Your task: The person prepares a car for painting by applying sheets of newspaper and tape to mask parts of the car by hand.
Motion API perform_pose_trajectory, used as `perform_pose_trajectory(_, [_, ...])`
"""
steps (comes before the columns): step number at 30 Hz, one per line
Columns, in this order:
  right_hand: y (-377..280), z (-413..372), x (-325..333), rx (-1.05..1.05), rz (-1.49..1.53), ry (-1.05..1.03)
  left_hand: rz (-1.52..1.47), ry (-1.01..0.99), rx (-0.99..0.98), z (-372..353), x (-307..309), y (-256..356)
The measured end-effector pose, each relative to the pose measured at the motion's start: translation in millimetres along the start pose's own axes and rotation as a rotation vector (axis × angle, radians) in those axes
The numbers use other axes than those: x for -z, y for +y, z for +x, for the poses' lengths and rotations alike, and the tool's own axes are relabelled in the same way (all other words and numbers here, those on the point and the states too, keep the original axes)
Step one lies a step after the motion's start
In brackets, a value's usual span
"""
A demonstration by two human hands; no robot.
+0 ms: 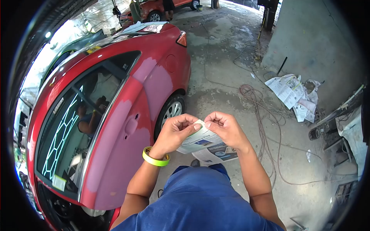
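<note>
A sheet of newspaper (208, 145) hangs in front of my body, pinched at its top edge by both hands. My left hand (178, 132) grips it between thumb and fingers, and a yellow-green wristband circles that wrist. Close beside it, my right hand (224, 129) pinches the same edge, thumb against forefinger. The paper's lower part hangs loose below my hands. To my left stands a red car (162, 46), with dull pinkish patches on its rear door (119, 154) and rear quarter panel (158, 82). Neither hand touches the car.
Long reddish hoses (252, 94) lie coiled and trailing over the concrete floor to my right. Crumpled newspapers (295, 96) rest by the grey wall (320, 46). An orange-red car (154, 9) and a person (168, 7) are farther back.
</note>
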State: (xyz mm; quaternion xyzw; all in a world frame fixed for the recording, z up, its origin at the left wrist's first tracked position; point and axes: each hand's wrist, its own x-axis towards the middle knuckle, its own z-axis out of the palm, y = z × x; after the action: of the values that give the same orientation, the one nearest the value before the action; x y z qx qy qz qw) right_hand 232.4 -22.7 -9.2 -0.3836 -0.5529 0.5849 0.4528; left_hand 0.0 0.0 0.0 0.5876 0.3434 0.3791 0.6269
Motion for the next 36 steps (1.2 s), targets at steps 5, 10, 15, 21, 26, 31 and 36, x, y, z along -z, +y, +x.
perform_pose_trajectory(5, [0, 71, 50, -0.046, -0.056, 0.022, 0.047, -0.036, 0.014, 91, 18, -6])
perform_pose_trajectory(10, [5, 145, 86, 0.201, -0.257, 0.115, 0.038, 0.014, 0.060, 165, 37, 0])
perform_pose_trajectory(15, [1, 220, 136, 0.573, -0.770, 0.253, -0.036, 0.148, 0.030, 250, 43, -11])
perform_pose_trajectory(21, [-18, 320, 215, 0.739, -0.874, 0.113, 0.039, 0.318, -0.009, 350, 37, 4])
perform_pose_trajectory(26, [-25, 389, 258, 0.795, -0.897, -0.020, 0.114, 0.439, -0.115, 417, 43, 1])
perform_pose_trajectory(31, [-31, 460, 275, 0.824, -0.859, -0.059, 0.206, 0.506, -0.205, 473, 71, 1])
perform_pose_trajectory(36, [-31, 529, 281, 0.831, -0.900, -0.131, 0.385, 0.525, -0.278, 520, 117, 1])
